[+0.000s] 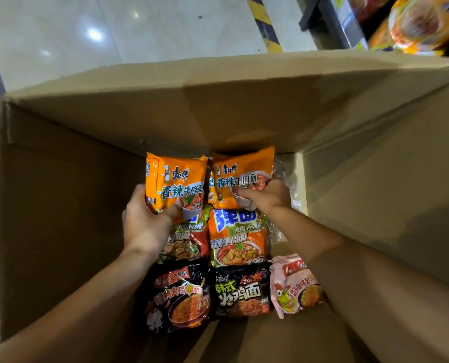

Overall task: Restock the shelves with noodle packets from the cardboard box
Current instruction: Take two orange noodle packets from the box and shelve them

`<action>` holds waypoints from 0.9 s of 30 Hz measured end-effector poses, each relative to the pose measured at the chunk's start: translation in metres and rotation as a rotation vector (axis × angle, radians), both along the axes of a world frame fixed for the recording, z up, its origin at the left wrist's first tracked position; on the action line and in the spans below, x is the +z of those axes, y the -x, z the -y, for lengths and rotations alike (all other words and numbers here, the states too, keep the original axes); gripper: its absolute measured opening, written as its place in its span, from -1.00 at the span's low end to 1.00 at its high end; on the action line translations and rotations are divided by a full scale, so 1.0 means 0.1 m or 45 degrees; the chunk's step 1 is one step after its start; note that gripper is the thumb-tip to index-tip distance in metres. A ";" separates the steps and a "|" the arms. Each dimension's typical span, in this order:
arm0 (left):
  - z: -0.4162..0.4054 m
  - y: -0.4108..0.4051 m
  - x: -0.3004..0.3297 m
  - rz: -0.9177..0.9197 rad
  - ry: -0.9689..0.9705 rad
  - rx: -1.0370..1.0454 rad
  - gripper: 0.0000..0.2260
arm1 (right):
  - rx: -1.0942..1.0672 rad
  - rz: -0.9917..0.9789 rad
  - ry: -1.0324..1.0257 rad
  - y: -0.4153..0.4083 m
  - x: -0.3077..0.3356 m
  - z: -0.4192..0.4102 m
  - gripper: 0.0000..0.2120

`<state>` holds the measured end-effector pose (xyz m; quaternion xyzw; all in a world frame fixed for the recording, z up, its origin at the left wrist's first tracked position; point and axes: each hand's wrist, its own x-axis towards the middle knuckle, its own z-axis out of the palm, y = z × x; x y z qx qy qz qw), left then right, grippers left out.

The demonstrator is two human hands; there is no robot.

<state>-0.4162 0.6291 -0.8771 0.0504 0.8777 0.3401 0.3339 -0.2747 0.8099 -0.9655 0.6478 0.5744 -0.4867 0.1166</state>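
Both my arms reach down into a large open cardboard box [69, 205]. My left hand [145, 226] grips an orange noodle packet [176, 179] by its lower left corner, tilted upward. My right hand [268, 196] is closed on a second orange noodle packet [240, 174] at its lower right part. Below them lie two orange-and-green packets [237, 239], two black packets [240, 294] and a pink packet [294, 286] on the box bottom.
The far box flap [218, 82] stands open toward a glossy white floor [113, 30]. A shelf [344, 24] with orange noodle packets [417, 24] is at the top right. A yellow-black striped strip [264, 22] runs across the floor. Clear plastic wrap [286, 179] lies at the box's right inside.
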 end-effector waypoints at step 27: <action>0.05 -0.91 6.04 -0.224 -0.431 -0.067 -0.55 | 0.080 -0.794 -0.305 -1.32 6.73 -0.41 -0.73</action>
